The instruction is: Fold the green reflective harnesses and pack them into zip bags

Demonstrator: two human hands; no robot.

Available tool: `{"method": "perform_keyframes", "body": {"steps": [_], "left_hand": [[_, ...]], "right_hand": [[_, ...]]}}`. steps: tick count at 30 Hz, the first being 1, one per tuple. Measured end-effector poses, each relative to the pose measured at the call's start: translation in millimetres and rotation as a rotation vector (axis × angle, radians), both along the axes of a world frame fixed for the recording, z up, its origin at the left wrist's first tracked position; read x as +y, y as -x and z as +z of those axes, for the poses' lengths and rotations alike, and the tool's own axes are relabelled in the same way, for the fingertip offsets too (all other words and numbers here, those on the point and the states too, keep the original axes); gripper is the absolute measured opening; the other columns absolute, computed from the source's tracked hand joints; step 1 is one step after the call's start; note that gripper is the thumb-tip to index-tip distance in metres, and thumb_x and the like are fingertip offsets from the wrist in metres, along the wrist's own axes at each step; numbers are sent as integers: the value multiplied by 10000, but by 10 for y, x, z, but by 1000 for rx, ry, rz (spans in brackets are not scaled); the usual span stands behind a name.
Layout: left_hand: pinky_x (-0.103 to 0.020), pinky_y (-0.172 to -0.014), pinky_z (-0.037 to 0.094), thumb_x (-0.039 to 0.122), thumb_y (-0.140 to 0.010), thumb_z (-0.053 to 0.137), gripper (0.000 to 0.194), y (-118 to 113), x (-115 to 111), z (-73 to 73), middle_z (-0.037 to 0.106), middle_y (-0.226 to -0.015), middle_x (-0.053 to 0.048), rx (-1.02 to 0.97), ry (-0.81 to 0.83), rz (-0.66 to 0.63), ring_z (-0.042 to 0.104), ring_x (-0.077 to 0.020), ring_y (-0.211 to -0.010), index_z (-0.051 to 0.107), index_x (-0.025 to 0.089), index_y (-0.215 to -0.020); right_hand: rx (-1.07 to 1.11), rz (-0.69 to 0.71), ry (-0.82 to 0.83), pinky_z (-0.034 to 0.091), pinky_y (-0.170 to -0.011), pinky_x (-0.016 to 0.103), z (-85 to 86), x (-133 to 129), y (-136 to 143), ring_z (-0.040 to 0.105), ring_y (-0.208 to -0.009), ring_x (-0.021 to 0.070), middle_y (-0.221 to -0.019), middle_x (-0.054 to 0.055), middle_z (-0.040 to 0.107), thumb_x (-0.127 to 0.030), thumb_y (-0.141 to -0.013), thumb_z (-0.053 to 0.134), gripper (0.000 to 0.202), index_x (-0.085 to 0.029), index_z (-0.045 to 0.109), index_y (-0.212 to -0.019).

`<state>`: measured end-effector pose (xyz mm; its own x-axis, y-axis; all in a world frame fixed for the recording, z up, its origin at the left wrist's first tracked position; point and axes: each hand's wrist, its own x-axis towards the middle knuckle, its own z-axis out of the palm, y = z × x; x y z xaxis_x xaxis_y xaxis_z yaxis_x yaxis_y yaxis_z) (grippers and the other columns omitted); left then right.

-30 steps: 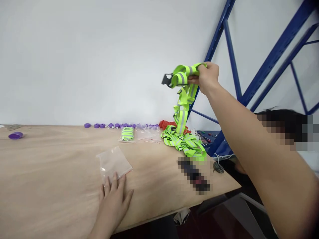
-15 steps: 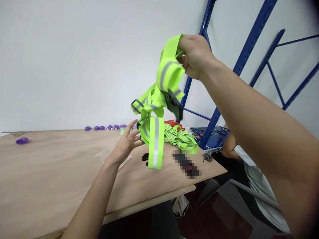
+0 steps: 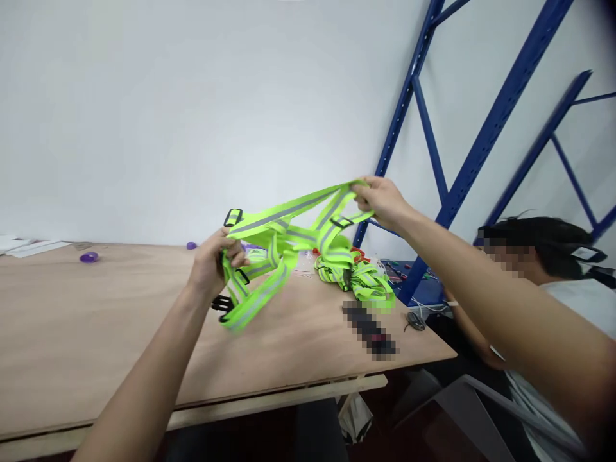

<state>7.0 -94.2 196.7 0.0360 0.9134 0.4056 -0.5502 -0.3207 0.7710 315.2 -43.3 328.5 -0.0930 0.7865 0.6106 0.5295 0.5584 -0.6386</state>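
A neon yellow-green harness of reflective straps (image 3: 301,239) is stretched in the air between my hands, above the wooden table. My left hand (image 3: 216,258) is closed on its left end, near a black slider; a black buckle (image 3: 222,303) dangles just below. At the right, my right hand (image 3: 378,197) pinches the upper strap end, higher than the left. Grey stripes run along the straps. Behind and below, a pile of similar straps (image 3: 373,285) lies on the table.
The wooden table (image 3: 120,321) holds a purple object (image 3: 89,256), a blurred-out dark item (image 3: 369,330) and a coiled grey cable (image 3: 416,321). Blue rack posts (image 3: 486,135) stand behind at the right. A person in a white shirt (image 3: 577,308) sits at the right.
The bunched harness has been spread sideways. My right hand has come down, and my left hand has moved left and closed on the straps. The view has shifted, showing more of the person.
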Motion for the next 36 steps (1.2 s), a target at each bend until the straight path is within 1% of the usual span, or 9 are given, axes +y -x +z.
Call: {"method": "perform_keyframes", "body": {"steps": [4, 8, 12, 17, 21, 26, 30, 32, 36], "left_hand": [[-171, -348, 97, 276, -697, 708, 261, 509, -71, 303, 303, -482, 121, 238, -28, 180, 185, -18, -315, 457, 221, -744], [-184, -407, 131, 256, -744, 712, 234, 893, -84, 739, 348, -502, 102, 498, -141, 471, 206, -19, -375, 487, 200, -763], [-168, -555, 237, 366, -797, 729, 304, 1122, -95, 1173, 445, -596, 73, 959, -322, 842, 329, -17, -501, 611, 106, -903], [-215, -740, 370, 511, -647, 793, 553, 1310, -142, 1491, 456, -638, 89, 1744, -414, 879, 449, -58, -624, 700, 120, -1027], [-327, -822, 401, 439, -892, 498, 450, 1448, -236, 1524, 410, -659, 62, 1692, -316, 945, 529, -88, -707, 674, 70, -1082], [-290, -759, 428, 400, -884, 453, 440, 1456, -104, 1543, 499, -733, 18, 1578, -228, 715, 544, -96, -698, 661, 56, -1063], [-337, -849, 406, 385, -910, 315, 488, 1405, 71, 1683, 535, -834, 14, 1792, -260, 875, 596, -159, -875, 623, 64, -1112], [-404, -903, 394, 352, -910, 309, 462, 1412, 100, 1732, 532, -890, 23, 1932, -294, 1047, 590, -215, -989, 597, 87, -1156], [-492, -912, 411, 339, -917, 409, 412, 1489, 94, 1702, 515, -887, 9, 1894, -332, 1240, 588, -280, -1028, 577, 113, -1217]], "right_hand": [[-608, -171, -143, 382, -576, 292, -243, -40, -141, 582, -686, 208, -737, 29, 643, -449, -787, 693, 224, -236, 682, -852], [-802, -293, -203, 417, -638, 325, -280, 59, -313, 629, -785, 264, -841, 55, 701, -329, -784, 662, 250, -270, 699, -1024], [-363, -290, -196, 474, -770, 382, -207, 240, -365, 619, -937, 294, -945, 91, 695, -228, -765, 608, 154, -247, 687, -896], [217, 57, 281, 520, -696, 420, -156, 196, -380, 613, -708, 238, -706, 62, 613, -291, -814, 568, 75, -227, 603, -831], [134, 326, 582, 448, -555, 372, -175, 66, -522, 370, -483, 139, -536, -34, 404, -235, -735, 662, 142, -206, 666, -874], [225, -104, 25, 360, -527, 328, -234, 154, -525, 296, -473, 127, -529, -49, 363, -267, -695, 630, 98, -247, 578, -775], [-399, -383, 88, 330, -576, 321, -249, 195, -576, 456, -558, 187, -567, 15, 515, -302, -732, 639, 77, -227, 620, -740], [-654, -615, -63, 290, -589, 324, -230, 170, -690, 517, -656, 224, -696, 73, 624, -240, -729, 642, 38, -223, 638, -763], [-576, -804, -288, 317, -646, 339, -180, 121, -928, 564, -799, 254, -874, 125, 674, -105, -693, 613, 190, -223, 642, -839]]}}
